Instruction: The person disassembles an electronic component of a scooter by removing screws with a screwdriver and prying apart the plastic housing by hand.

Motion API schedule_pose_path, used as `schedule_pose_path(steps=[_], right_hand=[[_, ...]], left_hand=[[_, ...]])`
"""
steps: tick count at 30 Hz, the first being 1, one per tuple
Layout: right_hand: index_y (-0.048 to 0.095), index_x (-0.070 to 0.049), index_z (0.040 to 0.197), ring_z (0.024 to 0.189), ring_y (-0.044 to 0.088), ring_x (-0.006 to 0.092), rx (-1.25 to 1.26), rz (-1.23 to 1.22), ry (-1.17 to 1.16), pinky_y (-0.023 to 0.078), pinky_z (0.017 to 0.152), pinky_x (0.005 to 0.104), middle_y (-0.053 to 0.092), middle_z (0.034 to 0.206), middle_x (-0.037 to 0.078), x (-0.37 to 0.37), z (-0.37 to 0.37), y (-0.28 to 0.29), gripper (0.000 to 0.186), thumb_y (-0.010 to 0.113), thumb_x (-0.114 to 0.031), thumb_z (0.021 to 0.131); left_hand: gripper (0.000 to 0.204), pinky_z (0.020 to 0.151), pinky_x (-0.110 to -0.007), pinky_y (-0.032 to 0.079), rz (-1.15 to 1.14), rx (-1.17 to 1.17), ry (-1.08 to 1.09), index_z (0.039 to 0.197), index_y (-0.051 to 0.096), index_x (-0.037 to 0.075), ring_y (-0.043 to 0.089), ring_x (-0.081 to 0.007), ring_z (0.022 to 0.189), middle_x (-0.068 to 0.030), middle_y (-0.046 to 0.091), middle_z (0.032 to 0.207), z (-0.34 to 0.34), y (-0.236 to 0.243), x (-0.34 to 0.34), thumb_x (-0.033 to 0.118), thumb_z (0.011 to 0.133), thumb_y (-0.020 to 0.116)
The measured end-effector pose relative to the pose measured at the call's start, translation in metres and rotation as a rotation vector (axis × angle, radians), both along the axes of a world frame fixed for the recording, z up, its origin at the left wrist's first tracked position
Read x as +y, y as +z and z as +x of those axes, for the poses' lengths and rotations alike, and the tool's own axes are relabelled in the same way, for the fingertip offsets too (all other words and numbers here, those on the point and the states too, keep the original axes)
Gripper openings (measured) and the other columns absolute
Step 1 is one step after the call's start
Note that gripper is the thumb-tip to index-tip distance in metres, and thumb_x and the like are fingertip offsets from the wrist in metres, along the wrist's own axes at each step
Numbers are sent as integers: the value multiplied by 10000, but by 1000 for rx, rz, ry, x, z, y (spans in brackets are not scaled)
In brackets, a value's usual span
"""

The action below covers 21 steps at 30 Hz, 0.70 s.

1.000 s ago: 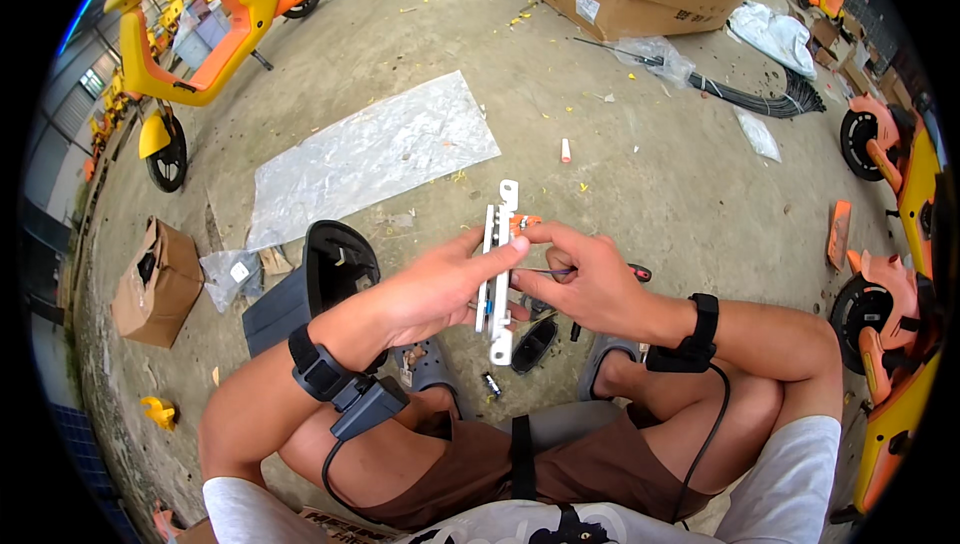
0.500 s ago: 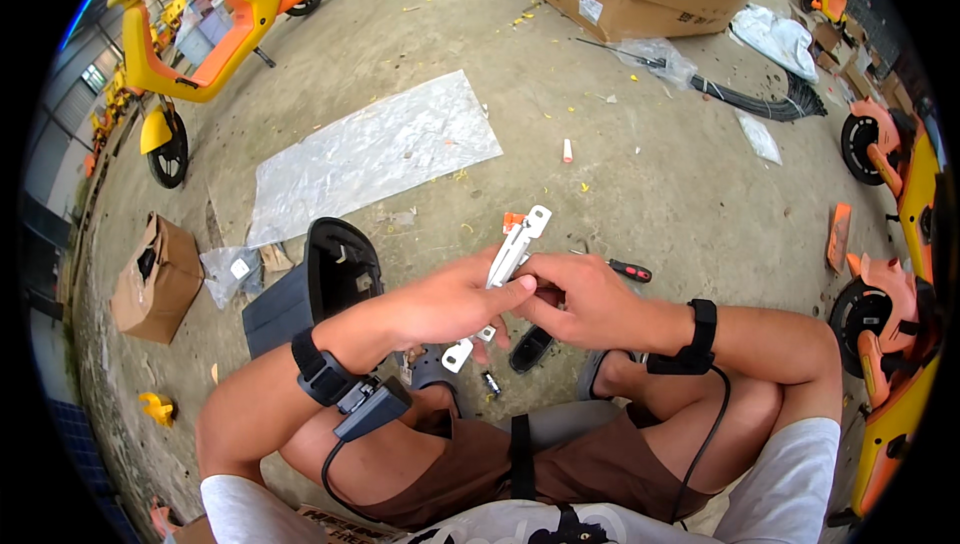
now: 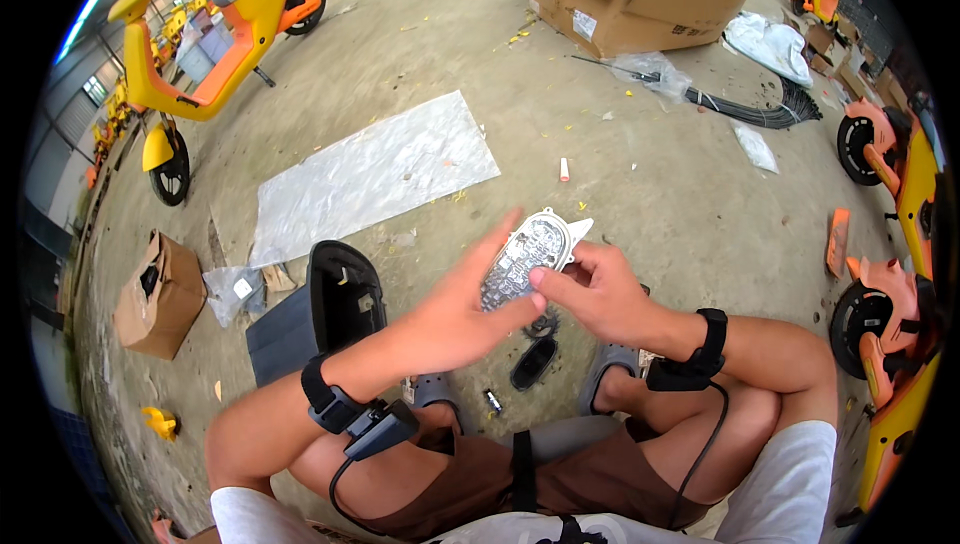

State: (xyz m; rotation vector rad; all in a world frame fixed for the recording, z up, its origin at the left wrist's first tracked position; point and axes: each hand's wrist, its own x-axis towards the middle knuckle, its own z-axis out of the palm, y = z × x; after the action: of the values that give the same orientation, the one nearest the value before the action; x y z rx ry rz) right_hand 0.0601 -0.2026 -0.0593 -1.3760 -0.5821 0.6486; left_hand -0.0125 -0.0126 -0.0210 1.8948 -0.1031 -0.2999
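Note:
Between my hands is a silver oval plate (image 3: 522,256) with a mottled face, a pale rim and a white pointed piece at its upper right. My left hand (image 3: 465,309) grips it from the left and below. My right hand (image 3: 603,292) holds it from the right, with the thumb on its face and the other fingers curled, partly behind it. Under my hands on the floor lie a black oval piece (image 3: 533,364) and a small metal cylinder (image 3: 492,401). A dark plastic housing (image 3: 341,296) stands just left of my left forearm.
A cardboard box (image 3: 158,299) and plastic bag (image 3: 232,294) lie left. A clear sheet (image 3: 365,169), large carton (image 3: 620,9) and cable bundle (image 3: 750,109) lie ahead. Orange-and-yellow scooters (image 3: 205,64) stand front left and along the right, near an orange strip (image 3: 838,244).
The held assembly has turned from edge-on to face up, showing its silver oval. The thin tool seen in my right hand a second ago no longer shows.

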Motion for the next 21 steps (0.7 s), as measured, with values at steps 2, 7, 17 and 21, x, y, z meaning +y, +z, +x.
schedule_pose_path(steps=[2,7,17,21], right_hand=[[659,30,1080,847,590,47,32,54,-16,472,708,220,678,980,26,-4,3,3,233,650,-164,952],[668,32,1083,851,585,38,112,109,-22,465,700,209,670,979,23,-10,10,10,221,664,-135,940],[618,23,1111,924,637,99,81,197,-151,537,801,267,694,1016,47,-17,22,16,293,750,-61,864],[621,27,1093,933,640,103,19,95,-155,538,807,270,697,1025,66,-24,28,24,298,766,-39,842]], left_hand=[[768,1000,-333,426,-184,26,114,1528,234,17,476,-232,1249,-195,463,1400,3,-4,1,293,947,655],[392,779,-254,491,-187,139,46,1253,622,-6,573,-54,880,-30,686,1014,9,0,8,248,957,661],[235,649,-227,473,26,75,89,1088,692,-36,567,-34,780,-10,683,890,20,18,-2,98,897,721],[248,587,-308,441,59,-103,70,1049,695,-3,524,-121,650,-87,632,786,23,14,-5,183,887,721]])
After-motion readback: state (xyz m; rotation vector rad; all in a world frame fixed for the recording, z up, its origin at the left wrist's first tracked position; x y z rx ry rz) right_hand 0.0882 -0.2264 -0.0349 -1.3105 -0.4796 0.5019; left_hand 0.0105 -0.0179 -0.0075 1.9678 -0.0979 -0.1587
